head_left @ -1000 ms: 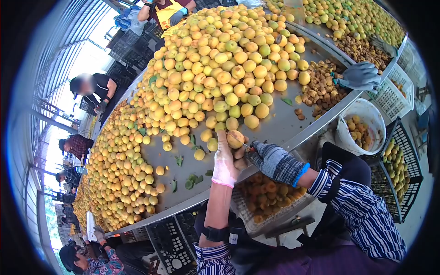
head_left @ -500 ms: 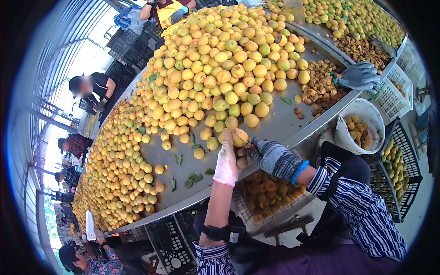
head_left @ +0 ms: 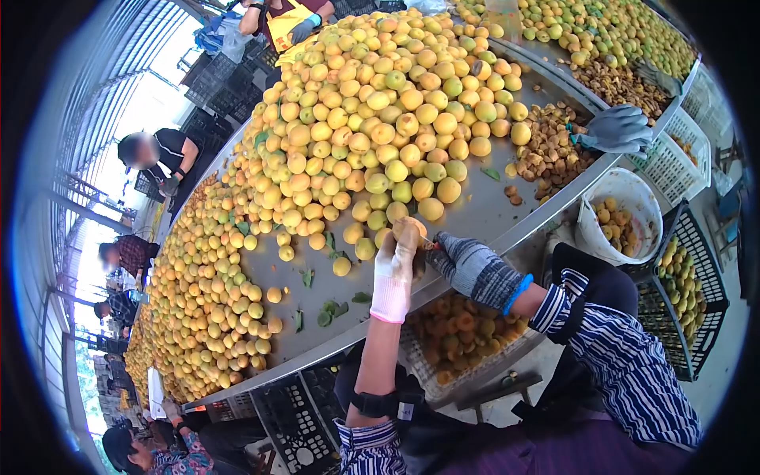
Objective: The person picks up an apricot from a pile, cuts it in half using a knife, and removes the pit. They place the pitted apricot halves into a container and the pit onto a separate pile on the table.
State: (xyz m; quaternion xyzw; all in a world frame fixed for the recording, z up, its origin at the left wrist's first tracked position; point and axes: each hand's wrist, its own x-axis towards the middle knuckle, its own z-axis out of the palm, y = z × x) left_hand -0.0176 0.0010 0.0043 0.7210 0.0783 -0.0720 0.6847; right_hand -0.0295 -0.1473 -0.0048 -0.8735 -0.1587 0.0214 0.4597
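My left hand (head_left: 393, 273), in a white glove with a pink edge, is closed around a yellow-orange apricot (head_left: 416, 228) over the table's near edge. Its fingers cover much of the fruit. Close beside it, my right hand (head_left: 479, 271), in a grey knit glove with a blue cuff, grips a small knife (head_left: 431, 245); only a thin metal part shows, against the apricot. A big heap of apricots (head_left: 356, 119) lies just beyond my hands on the metal table (head_left: 467, 218). Below my hands stands a crate of apricot pieces (head_left: 467, 336).
Apricot stones (head_left: 546, 142) and a co-worker's grey-gloved hand (head_left: 617, 129) are at the right. A white bucket (head_left: 621, 186) and a black crate (head_left: 716, 297) stand on the floor. Green leaves (head_left: 332, 311) lie on the table. Other people work along the far side and left.
My left hand has turned its fingers over the apricot, hiding more of it. My right hand stays close by with the knife. The view has shifted slightly.
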